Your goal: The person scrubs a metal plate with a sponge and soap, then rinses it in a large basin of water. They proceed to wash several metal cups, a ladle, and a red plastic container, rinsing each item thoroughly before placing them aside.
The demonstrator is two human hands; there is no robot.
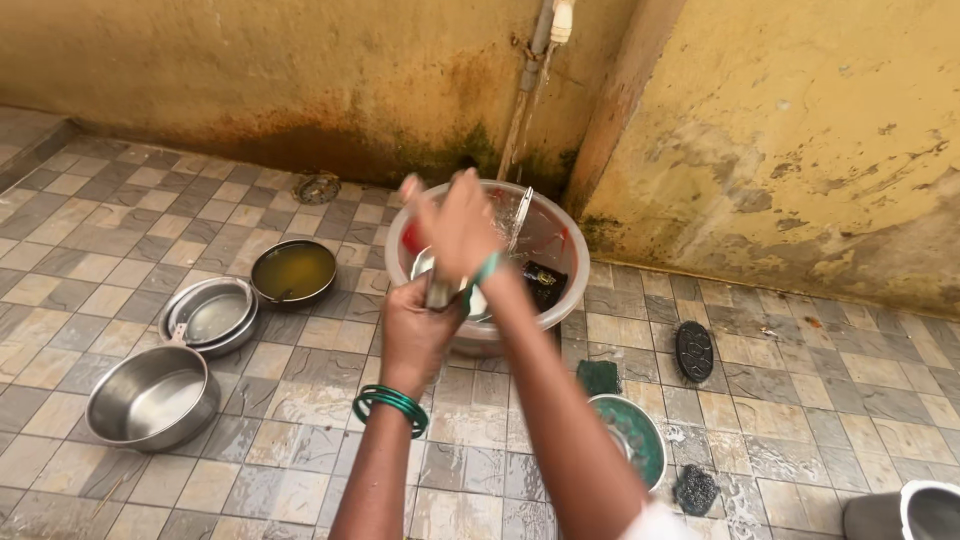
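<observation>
item: left hand [415, 330] gripped a small steel utensil [438, 290]; right hand [458, 225] rubbed it, grip unclear, above the translucent plastic basin [570, 290]. step: scrubbing. next: rinsing probably needed.

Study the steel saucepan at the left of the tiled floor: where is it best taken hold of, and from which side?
Take the steel saucepan by its short handle, which sticks out from the rim on the far side, toward the stacked steel bowls. It stands upright and open, so a grip from above, closing round the handle, looks simplest; the rim is wide and smooth.
</observation>
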